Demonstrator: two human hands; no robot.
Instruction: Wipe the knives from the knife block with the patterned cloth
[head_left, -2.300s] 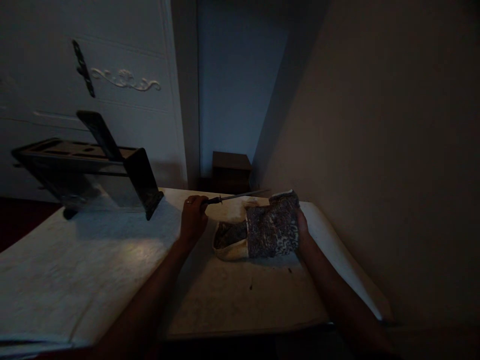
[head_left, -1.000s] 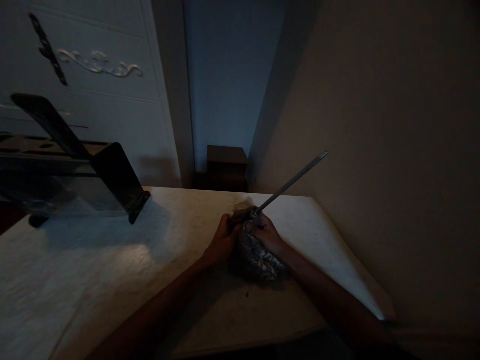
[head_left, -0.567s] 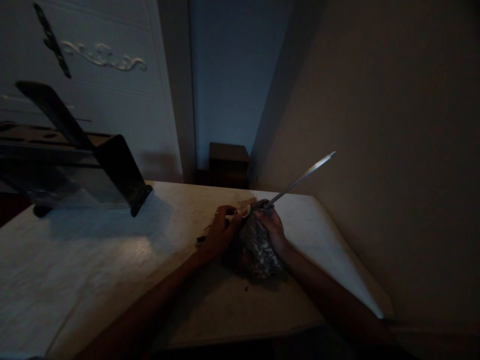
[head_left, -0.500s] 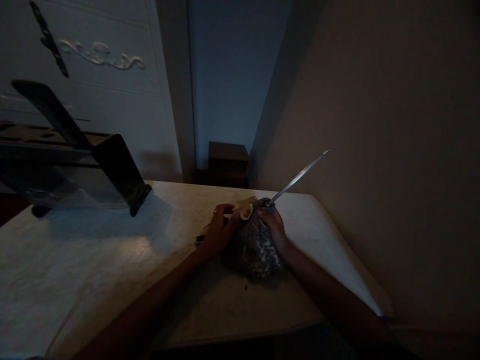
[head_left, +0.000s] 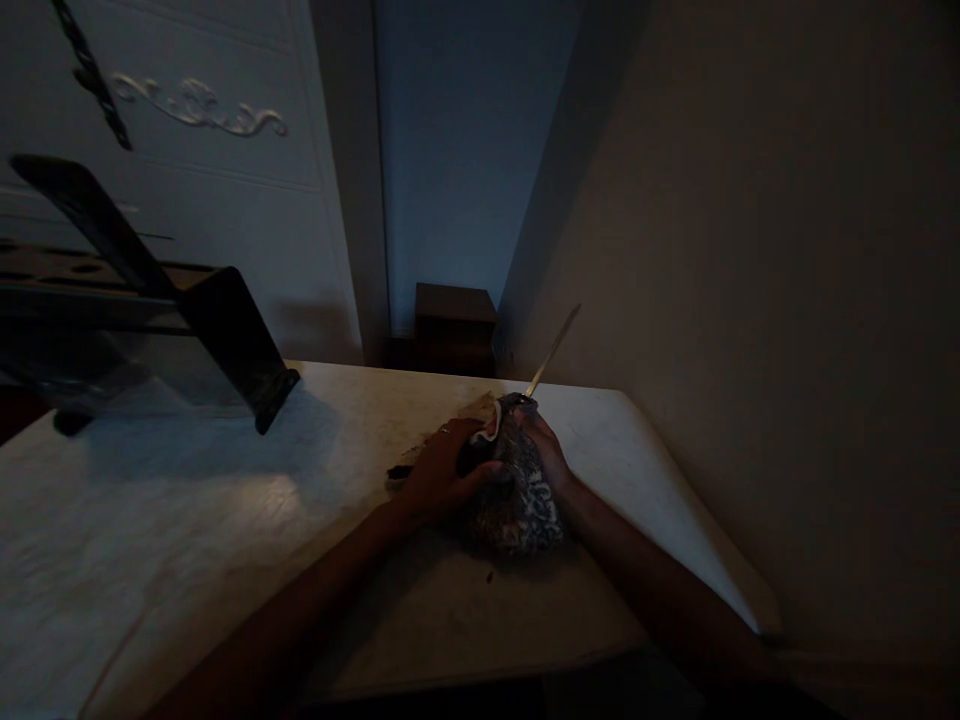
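Observation:
A dark patterned cloth (head_left: 517,500) is bunched on the pale table (head_left: 225,520). My right hand (head_left: 546,448) is closed round the cloth's right side, and a thin metal rod (head_left: 553,350) sticks up out of the bundle toward the wall. My left hand (head_left: 442,475), with a ring on one finger, grips the cloth's left side where a white edge shows. A dark handle end (head_left: 397,472) pokes out on the table just left of my left hand. The room is dim.
A black knife block (head_left: 142,310) with a handle sticking up stands at the table's far left. A white panelled door (head_left: 187,180) is behind it. A small brown cabinet (head_left: 454,325) sits in the corner. A plain wall runs along the right of the table.
My left hand brought the rod to the cloth, and both hands wrapped the cloth round it. In the last half second the rod tilted more upright and my left hand closed over the bundle.

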